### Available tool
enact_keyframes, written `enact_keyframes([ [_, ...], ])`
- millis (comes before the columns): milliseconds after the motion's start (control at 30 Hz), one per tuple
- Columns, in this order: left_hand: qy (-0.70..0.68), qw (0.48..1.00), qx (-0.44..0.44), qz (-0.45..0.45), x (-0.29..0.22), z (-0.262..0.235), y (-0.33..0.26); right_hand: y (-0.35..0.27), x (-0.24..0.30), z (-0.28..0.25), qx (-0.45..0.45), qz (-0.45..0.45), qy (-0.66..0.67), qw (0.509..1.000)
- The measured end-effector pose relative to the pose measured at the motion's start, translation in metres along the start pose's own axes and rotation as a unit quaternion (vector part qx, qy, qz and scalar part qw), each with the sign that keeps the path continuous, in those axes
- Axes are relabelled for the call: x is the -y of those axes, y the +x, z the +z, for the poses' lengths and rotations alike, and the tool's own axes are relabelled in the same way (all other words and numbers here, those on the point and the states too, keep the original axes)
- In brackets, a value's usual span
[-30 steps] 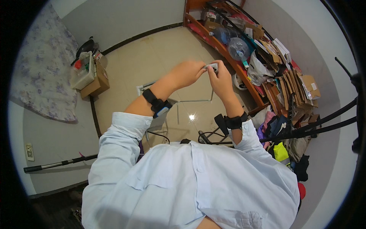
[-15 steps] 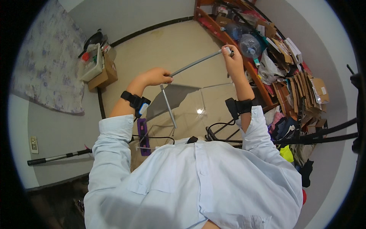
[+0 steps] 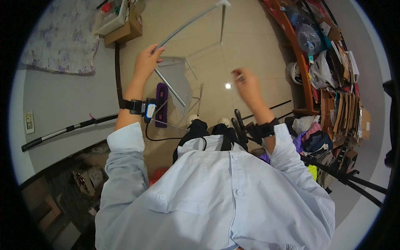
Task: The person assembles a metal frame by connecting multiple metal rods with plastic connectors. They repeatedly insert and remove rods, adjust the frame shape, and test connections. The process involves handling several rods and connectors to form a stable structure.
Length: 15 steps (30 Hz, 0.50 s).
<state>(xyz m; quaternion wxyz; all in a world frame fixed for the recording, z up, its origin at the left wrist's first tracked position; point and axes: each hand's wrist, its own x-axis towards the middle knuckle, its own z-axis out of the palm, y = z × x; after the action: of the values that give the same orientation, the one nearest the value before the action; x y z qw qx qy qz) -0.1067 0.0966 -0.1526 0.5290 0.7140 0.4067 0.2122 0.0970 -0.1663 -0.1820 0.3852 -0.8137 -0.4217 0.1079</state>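
Note:
My left hand (image 3: 146,62) is closed round a grey metal tube (image 3: 183,27), held out over the floor. At the tube's far end is a white corner connector (image 3: 223,3), from which a thin tube (image 3: 222,25) points down. A second tube (image 3: 170,86) slants from below my left hand towards me. My right hand (image 3: 247,86), slightly blurred, is apart from the tubes with its fingers curled. Something small and greyish shows between them, too unclear to name. Below my left hand is a grey sheet (image 3: 177,73) among thin rods (image 3: 201,93).
A long purple thing (image 3: 161,106) lies left of the sheet. A telescopic pole (image 3: 71,128) leans at the left wall, below a cardboard box (image 3: 125,35). To the right, a wooden rack (image 3: 301,62) holds bottles and flattened cardboard (image 3: 331,108). Clothes (image 3: 318,141) lie nearer me.
My right hand has let go of the tube's far end and come nearer me. My left hand has shifted left with the tube, whose far end now points further away. The view has tilted down.

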Motion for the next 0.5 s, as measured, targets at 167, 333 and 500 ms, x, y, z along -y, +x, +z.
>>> enact_keyframes([
  [167,-0.048,0.996,-0.076,0.028,0.03,-0.03,-0.011,-0.064,0.0,0.119,0.426,-0.098,-0.103,0.893],
  [333,0.037,0.993,-0.115,0.012,0.062,-0.048,-0.025,-0.111,0.001,0.227,0.544,-0.192,-0.162,0.8],
  [500,0.14,0.978,-0.147,0.056,0.099,-0.051,-0.033,-0.127,-0.048,0.299,0.556,-0.171,-0.241,0.777],
])
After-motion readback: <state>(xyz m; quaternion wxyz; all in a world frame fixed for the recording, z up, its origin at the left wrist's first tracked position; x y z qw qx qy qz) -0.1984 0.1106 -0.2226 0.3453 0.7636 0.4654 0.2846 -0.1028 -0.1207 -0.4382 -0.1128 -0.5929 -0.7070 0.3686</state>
